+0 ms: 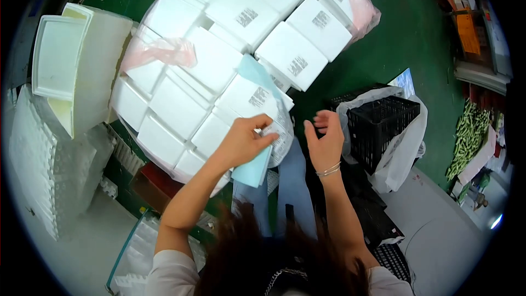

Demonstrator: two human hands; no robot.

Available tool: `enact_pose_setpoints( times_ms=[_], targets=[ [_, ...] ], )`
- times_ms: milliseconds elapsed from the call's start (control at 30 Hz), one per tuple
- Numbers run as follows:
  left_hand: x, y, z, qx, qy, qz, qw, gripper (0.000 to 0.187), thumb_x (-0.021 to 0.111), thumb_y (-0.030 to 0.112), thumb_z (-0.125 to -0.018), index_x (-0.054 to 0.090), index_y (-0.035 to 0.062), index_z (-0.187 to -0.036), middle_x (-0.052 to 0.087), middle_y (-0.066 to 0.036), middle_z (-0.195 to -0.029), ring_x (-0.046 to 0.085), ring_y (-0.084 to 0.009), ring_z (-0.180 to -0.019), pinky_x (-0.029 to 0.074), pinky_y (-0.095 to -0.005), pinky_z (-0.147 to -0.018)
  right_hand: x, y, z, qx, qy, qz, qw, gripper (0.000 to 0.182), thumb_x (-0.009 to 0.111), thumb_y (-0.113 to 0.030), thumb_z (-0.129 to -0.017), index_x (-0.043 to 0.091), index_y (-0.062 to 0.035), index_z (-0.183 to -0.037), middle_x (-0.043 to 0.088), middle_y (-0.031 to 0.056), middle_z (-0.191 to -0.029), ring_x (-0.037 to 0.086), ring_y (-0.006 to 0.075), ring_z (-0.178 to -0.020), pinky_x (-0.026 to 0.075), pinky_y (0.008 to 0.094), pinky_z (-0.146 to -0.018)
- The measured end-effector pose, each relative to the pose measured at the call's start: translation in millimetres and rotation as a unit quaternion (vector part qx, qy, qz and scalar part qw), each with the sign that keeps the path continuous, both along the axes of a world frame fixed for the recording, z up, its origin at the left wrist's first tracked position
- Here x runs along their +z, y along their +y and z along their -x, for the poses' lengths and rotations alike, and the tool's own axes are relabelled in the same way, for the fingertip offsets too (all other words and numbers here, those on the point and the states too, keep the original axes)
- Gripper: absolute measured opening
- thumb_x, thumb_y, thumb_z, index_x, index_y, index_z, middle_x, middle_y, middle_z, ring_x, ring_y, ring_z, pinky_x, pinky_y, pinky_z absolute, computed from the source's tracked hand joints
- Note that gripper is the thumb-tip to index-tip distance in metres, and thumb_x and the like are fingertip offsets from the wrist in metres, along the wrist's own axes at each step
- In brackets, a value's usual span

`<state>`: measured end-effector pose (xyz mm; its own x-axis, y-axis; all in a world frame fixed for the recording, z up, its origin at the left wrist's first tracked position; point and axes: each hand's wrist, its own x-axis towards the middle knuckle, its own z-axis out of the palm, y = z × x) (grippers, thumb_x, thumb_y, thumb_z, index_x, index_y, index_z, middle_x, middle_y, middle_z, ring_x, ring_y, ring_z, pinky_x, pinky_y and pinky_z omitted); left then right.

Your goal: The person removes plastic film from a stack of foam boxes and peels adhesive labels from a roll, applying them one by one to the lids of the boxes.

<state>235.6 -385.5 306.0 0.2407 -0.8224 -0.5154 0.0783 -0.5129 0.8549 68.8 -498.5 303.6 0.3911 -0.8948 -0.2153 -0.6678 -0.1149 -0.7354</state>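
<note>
My left hand (249, 140) is closed over the near edge of the pile, its thumb and fingers around a light blue sheet (253, 170) whose lower part hangs below the palm. A wrinkled clear plastic bag with small print (283, 137) lies against those fingertips. Another strip of light blue sheet (256, 72) rests on the pile beyond. Off to the right, my right hand (327, 141) is raised with nothing in it, thumb apart from the curled fingers. The white box (249, 96) nearest my hands carries a printed label.
Many white boxes (213, 55) sit in a big clear and pink bag. Right of me stands a black crate (378, 126) with a white bag over it. White foam pieces (41, 153) and a cream container (101, 60) are at left, a keyboard (393, 260) at lower right.
</note>
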Motion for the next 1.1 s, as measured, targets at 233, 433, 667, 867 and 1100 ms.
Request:
enact_pose_setpoints(
  times_ms=[233, 433, 667, 867, 1100],
  targets=[
    [12, -21, -14, -0.025, -0.018, 0.008, 0.999, 0.021, 0.067, 0.004, -0.078, 0.06, 0.0014, -0.098, 0.062, -0.001, -0.072, 0.045, -0.0005, -0.05, 0.036, -0.0187, -0.046, 5, -26, -53, 0.164, -0.177, -0.293, 0.925, 0.031, 0.07, -0.014, -0.08, 0.055, 0.0002, -0.103, 0.063, 0.0076, -0.082, 0.061, 0.0125, -0.072, 0.049, 0.0231, -0.065],
    [5, -54, -30, -0.057, 0.094, -0.062, 0.992, 0.031, 0.068, 0.004, -0.077, 0.058, 0.0033, -0.107, 0.058, -0.003, -0.069, 0.049, -0.0049, -0.056, 0.041, -0.0217, -0.053, -21, -83, -37, 0.145, -0.214, -0.479, 0.839, 0.029, 0.065, -0.01, -0.085, 0.052, -0.0006, -0.109, 0.063, 0.0047, -0.085, 0.06, 0.0089, -0.073, 0.049, 0.0219, -0.065],
    [-21, -86, -50, -0.022, 0.262, -0.044, 0.964, 0.034, 0.069, 0.0, -0.08, 0.056, -0.0006, -0.111, 0.068, -0.005, -0.081, 0.055, -0.0004, -0.06, 0.041, -0.0154, -0.05, -33, -162, -45, 0.193, -0.303, -0.674, 0.646, 0.049, 0.059, -0.006, -0.085, 0.043, -0.0017, -0.131, 0.049, 0.0101, -0.123, 0.054, 0.0155, -0.099, 0.047, 0.03, -0.082],
    [-51, -85, -53, -0.023, 0.357, -0.03, 0.933, 0.033, 0.067, 0.001, -0.081, 0.055, -0.0003, -0.112, 0.069, -0.007, -0.086, 0.057, -0.0004, -0.067, 0.043, -0.0139, -0.054, -38, -192, -86, 0.534, -0.223, -0.32, 0.75, 0.037, 0.058, 0.001, -0.079, 0.061, -0.0083, -0.114, 0.05, 0.0087, -0.109, 0.053, 0.0187, -0.098, 0.044, 0.03, -0.084],
    [-87, -64, -54, 0.034, 0.381, -0.057, 0.922, 0.039, 0.07, 0.006, -0.08, 0.054, 0.0003, -0.115, 0.068, -0.009, -0.09, 0.058, -0.0068, -0.071, 0.046, -0.0198, -0.064, -48, -194, -109, 0.578, -0.171, -0.221, 0.767, 0.018, 0.069, 0.002, -0.07, 0.065, -0.0052, -0.086, 0.056, 0.0054, -0.092, 0.055, 0.0222, -0.088, 0.046, 0.0304, -0.075]
  ],
)
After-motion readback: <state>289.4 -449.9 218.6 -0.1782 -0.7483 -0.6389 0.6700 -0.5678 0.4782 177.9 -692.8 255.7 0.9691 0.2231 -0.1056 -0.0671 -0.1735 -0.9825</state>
